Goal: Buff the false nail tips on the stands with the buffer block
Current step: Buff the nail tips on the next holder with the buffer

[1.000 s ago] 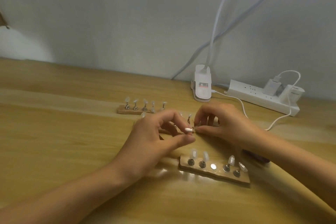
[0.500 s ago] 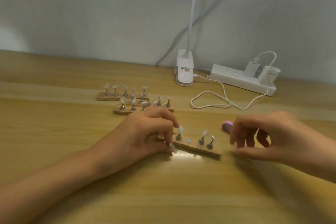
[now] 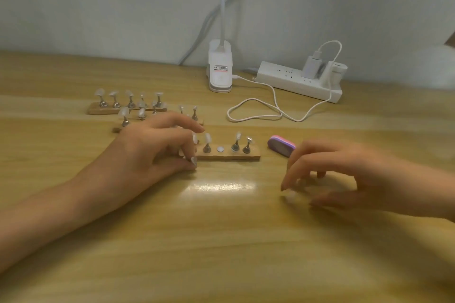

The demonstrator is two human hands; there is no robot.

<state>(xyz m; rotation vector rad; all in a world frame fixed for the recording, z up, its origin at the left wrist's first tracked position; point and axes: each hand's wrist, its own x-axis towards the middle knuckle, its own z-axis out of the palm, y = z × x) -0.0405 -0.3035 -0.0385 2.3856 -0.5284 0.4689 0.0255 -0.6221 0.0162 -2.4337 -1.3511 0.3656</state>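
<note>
Our left hand is clenched at the near stand's left end, thumb and finger pinching a tip. At its 3 o'clock, three pegs carry tips on that stand. At its 12 o'clock, two more stands sit partly behind our fingers. Our right hand, blurred, hangs released over the bench, fingers loosely bent. The buffer lies at its 10 o'clock, just beside the near stand's right end, untouched. A strip and cable lie toward 12.

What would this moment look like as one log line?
left hand: holds nearest stand | right hand: loose, by buffer block | buffing: not started
</note>
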